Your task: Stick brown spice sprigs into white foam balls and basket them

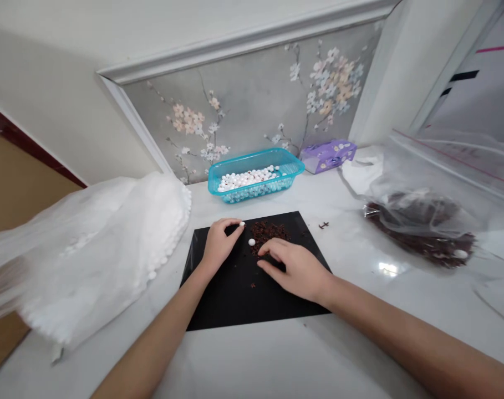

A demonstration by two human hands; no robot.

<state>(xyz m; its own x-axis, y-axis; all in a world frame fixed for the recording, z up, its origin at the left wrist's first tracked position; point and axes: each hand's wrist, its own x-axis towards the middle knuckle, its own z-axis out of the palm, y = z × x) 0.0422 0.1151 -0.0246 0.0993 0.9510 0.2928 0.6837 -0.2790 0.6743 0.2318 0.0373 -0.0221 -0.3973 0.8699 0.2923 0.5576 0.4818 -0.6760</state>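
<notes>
Left hand (219, 244): pinches a white pellet (242, 224) at the fingertips, above a black sheet (230, 299).
Right hand (295, 270): curled on the sheet, touching the edge of a heap of dark brown crumbs (265, 236).
Between hands: a loose white pellet (252, 242).
Behind sheet: turquoise plastic basket (255, 160) of white pellets; purple box (327, 156).
Left of sheet: clear plastic bag of white pellets (110, 249).
Right of sheet: clear plastic bag of dark brown pieces (418, 221).
Surface: white glossy counter (255, 366).
</notes>
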